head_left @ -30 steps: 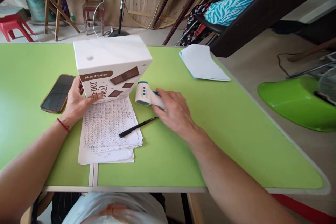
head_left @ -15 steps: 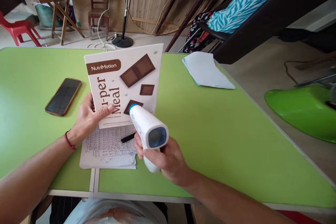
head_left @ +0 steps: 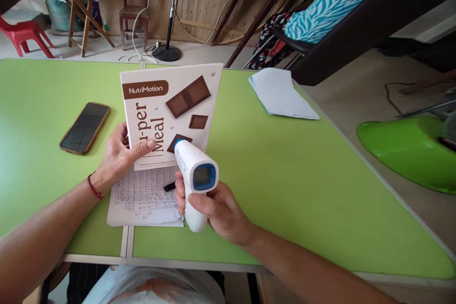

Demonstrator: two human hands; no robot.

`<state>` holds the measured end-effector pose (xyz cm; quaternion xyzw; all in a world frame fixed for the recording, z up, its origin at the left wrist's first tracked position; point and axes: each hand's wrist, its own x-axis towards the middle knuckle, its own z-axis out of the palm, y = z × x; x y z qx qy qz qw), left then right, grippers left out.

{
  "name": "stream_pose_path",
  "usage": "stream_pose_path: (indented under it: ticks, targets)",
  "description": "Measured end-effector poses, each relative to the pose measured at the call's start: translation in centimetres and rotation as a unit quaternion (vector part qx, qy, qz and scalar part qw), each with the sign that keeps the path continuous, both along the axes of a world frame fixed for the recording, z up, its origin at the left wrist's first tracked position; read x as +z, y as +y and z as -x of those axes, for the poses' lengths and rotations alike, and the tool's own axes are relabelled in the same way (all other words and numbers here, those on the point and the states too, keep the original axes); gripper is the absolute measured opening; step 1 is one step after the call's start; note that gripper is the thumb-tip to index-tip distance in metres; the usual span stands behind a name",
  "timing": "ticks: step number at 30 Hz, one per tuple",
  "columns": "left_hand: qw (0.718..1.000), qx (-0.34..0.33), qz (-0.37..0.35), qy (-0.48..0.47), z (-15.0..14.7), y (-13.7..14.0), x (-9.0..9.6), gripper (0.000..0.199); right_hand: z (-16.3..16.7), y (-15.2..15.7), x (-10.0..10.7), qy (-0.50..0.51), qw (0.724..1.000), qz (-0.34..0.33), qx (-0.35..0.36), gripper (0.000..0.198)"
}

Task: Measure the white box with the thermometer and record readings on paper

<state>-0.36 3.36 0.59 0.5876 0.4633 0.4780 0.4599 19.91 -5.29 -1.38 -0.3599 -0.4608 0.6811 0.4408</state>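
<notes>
Both hands grip: my left hand the box near the papers on the table, my right hand the thermometer, seemingly already aimed at the box, no reading legible on its screen.

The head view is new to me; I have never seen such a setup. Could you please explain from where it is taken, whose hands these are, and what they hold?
There is no machine here, only a person with bare hands. The camera is worn on the head and looks forward and down. The left hand holds a white NutriMotion box. The right hand grips a white-and-blue handheld device with a screen, probably an infrared thermometer, its front end toward the box. On the green table lie a phone, handwritten papers with a partly hidden black pen on them, and, farther right, some white paper.
</notes>
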Motion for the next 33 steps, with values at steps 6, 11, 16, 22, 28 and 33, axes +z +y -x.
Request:
stream_pose_path:
  ticks: [6, 11, 16, 22, 28, 33]
  targets:
    - [1.000, -0.015, 0.003, -0.011, -0.1, -0.1, 0.1, 0.056, 0.1, 0.0, 0.2, -0.012, 1.000, -0.026, -0.008, 0.033]
    - [1.000, -0.005, 0.000, 0.007, -0.1, -0.1, 0.3, 0.055, 0.0, 0.2, 0.1, -0.033, 0.999, -0.020, -0.021, 0.033]
    - [1.000, -0.008, 0.002, 0.011, 0.0, -0.1, 0.3, 0.054, -0.3, 0.2, 0.1, -0.045, 0.998, -0.024, -0.026, 0.033]
    - [1.000, -0.001, 0.010, 0.016, -0.1, -0.2, 0.5, 0.057, -0.4, 0.5, -0.1, -0.050, 0.998, -0.019, -0.014, 0.034]
    - [1.000, -0.016, -0.012, -0.011, 0.0, -0.1, 0.3, 0.053, -0.3, 0.3, 0.1, -0.069, 0.997, -0.031, -0.036, 0.032]
    - [0.998, -0.003, -0.060, -0.035, 0.9, 1.2, -0.4, 0.063, -2.4, 2.0, 0.0, -0.187, 0.949, -0.183, -0.176, 0.033]
